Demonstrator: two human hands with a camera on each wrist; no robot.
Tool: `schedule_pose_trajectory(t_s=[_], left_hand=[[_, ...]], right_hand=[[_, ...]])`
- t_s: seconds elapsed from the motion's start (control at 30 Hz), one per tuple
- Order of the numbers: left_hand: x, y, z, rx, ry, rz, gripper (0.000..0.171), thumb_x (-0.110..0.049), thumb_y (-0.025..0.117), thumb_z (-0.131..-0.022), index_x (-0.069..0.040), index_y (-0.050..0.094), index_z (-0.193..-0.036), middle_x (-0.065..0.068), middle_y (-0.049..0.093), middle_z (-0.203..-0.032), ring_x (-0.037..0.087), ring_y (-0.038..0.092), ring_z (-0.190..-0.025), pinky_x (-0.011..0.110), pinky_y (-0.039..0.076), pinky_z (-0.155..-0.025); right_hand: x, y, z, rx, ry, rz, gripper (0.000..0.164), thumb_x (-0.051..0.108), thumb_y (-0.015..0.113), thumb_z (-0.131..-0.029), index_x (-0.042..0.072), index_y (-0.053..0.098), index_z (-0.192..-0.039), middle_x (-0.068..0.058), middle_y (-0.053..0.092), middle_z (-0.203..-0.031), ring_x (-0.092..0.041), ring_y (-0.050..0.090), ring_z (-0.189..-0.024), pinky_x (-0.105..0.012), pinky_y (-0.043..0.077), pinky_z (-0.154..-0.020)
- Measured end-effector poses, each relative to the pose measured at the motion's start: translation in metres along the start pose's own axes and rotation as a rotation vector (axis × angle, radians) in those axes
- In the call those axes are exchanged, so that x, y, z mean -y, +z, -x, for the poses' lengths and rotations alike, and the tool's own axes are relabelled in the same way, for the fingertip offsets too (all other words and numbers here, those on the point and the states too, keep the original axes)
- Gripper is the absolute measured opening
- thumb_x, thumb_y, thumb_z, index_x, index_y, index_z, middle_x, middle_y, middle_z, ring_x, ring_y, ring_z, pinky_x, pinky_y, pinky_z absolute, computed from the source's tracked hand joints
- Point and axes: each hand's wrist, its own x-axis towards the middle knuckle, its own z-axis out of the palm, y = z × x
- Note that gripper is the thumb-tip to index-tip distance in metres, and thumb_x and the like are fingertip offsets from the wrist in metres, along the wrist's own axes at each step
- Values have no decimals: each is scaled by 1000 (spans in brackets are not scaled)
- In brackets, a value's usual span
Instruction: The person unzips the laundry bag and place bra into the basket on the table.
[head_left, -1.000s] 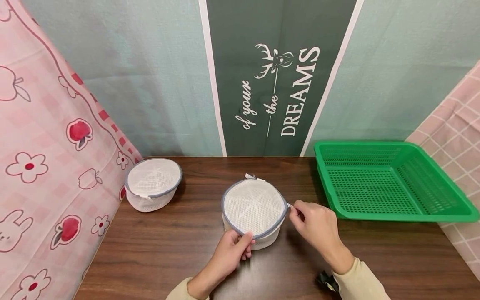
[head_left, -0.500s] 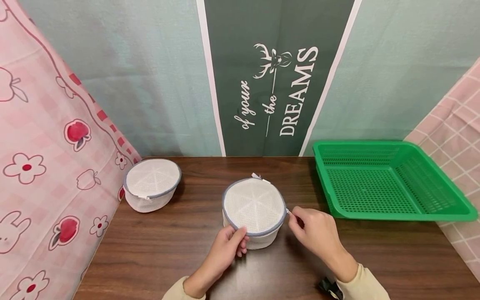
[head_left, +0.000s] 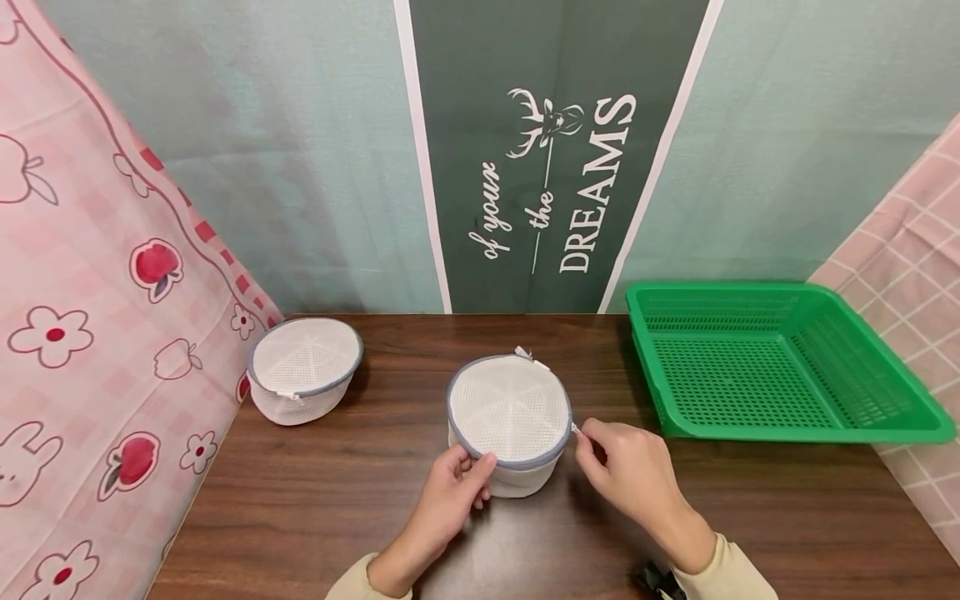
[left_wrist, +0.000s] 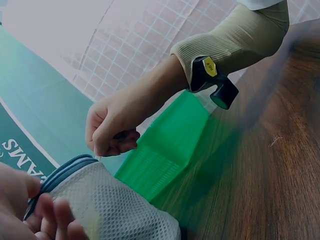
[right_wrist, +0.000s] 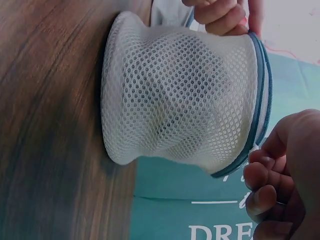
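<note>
A round white mesh laundry bag (head_left: pixel 510 408) with a grey-blue zippered rim stands upright on the wooden table. My left hand (head_left: pixel 450 497) pinches its rim at the near left, thumb on top and fingers below. At the bag's right side, my right hand (head_left: pixel 630 467) holds the small white zipper pull (head_left: pixel 575 427) between thumb and curled forefinger. The right wrist view shows the bag's mesh side (right_wrist: pixel 175 95) and the zipper teeth along the rim. A small white tab (head_left: pixel 522 353) sticks out at the far edge of the rim.
Another white mesh laundry bag (head_left: pixel 306 367) stands at the back left, beside the pink patterned cloth (head_left: pixel 97 333). A green plastic basket (head_left: pixel 750 433) stands at the back right. Behind the table hangs a green printed curtain (head_left: pixel 555 208).
The bag has turned slightly clockwise, its far tab shifting right. My right hand and the zipper pull have come a little nearer the front; my left hand has shifted slightly left and away.
</note>
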Motion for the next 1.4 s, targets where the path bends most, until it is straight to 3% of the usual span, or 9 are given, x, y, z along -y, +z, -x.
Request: schedule_pose_trajectory(t_s=[0.2,0.33,0.63,0.87,1.13,1.27,1.4], left_hand=[[3,-2,-3,-97,20,73,27,-14,56,-105,7,51,-90,1,52,-70,7,51,-59,19,44,-54],[3,-3,-4,-90,11,84,32,-17,51,-107,8,49,-86,1,51,-71,8,51,-58,18,44,-53],[5,1,-1,33,-24,10,25,-18,54,-106,1,55,-89,0,54,-69,9,51,-57,20,44,-53],[8,7,2,182,-63,-29,38,-20,54,-106,17,60,-97,-2,56,-71,6,54,-61,18,45,-54],[11,9,1,313,-40,-87,43,-21,49,-108,19,65,-98,-1,58,-72,4,54,-61,16,42,-53],[10,10,2,335,-36,-87,44,-20,49,-108,19,65,-98,-1,60,-73,3,55,-62,16,42,-53],[8,11,3,306,-39,-69,43,-19,49,-108,21,63,-100,-1,60,-73,4,54,-61,16,43,-53]], right_hand=[[6,3,4,-7,-77,-42,34,13,64,-79,25,36,-62,17,22,-61,0,22,-52,-18,19,-47],[8,4,4,-12,-100,-51,36,15,65,-80,25,35,-63,17,23,-61,-1,22,-52,-18,20,-46],[12,3,3,-8,-94,-49,33,17,62,-81,25,36,-62,16,25,-60,-2,24,-51,-19,21,-46],[13,4,3,-7,-96,-61,36,16,66,-80,26,36,-63,17,25,-60,0,24,-51,-18,20,-46],[17,3,3,14,-108,-86,33,16,65,-80,25,39,-62,18,27,-60,1,25,-52,-19,23,-46],[18,2,3,48,-117,-101,30,15,61,-81,24,40,-62,16,28,-59,0,25,-52,-19,24,-47],[20,2,4,81,-158,-129,27,16,59,-82,23,41,-62,16,28,-59,0,26,-53,-18,24,-49]])
